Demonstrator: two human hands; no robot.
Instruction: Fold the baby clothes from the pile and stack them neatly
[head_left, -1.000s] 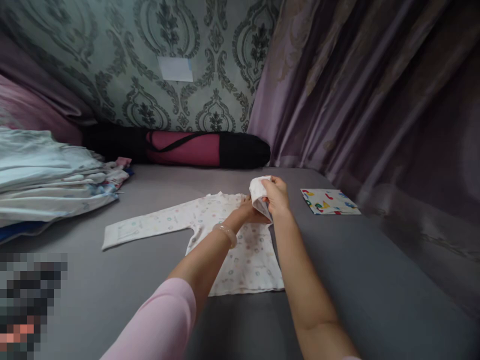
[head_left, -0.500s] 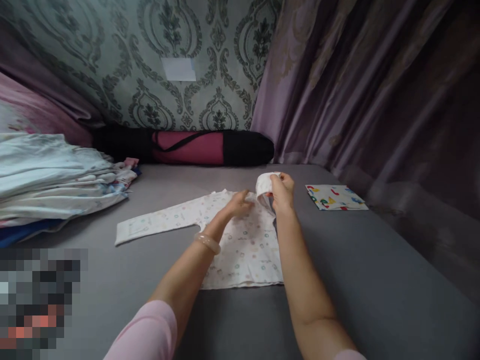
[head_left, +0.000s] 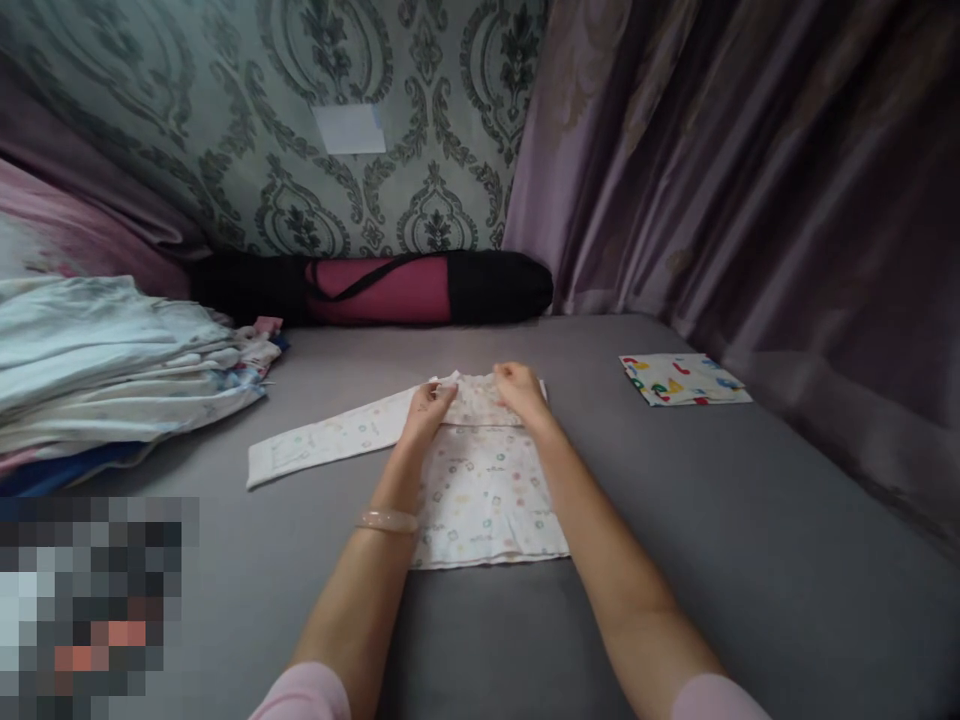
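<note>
A small white long-sleeved shirt (head_left: 491, 490) with a pale coloured print lies spread on the grey bed sheet, its hem towards me. One sleeve stretches out flat to the left. The other is folded across the upper chest. At the left shoulder, my left hand (head_left: 430, 410), a bangle on its wrist, pinches the cloth near the folded sleeve's end. My right hand (head_left: 520, 392) is closed on the folded sleeve by the right shoulder; its fingertips are partly hidden.
A pile of clothes (head_left: 120, 360) rises at the left. Along the wall lies a long black and dark pink bag (head_left: 382, 292). To the right, a folded cloth with a colourful print (head_left: 686, 380) rests on the grey sheet (head_left: 675, 520), near the purple curtain (head_left: 645, 200).
My right hand has brought the right sleeve down and left across the shirt's chest. My left hand has moved left to the other shoulder and closed on the cloth.
</note>
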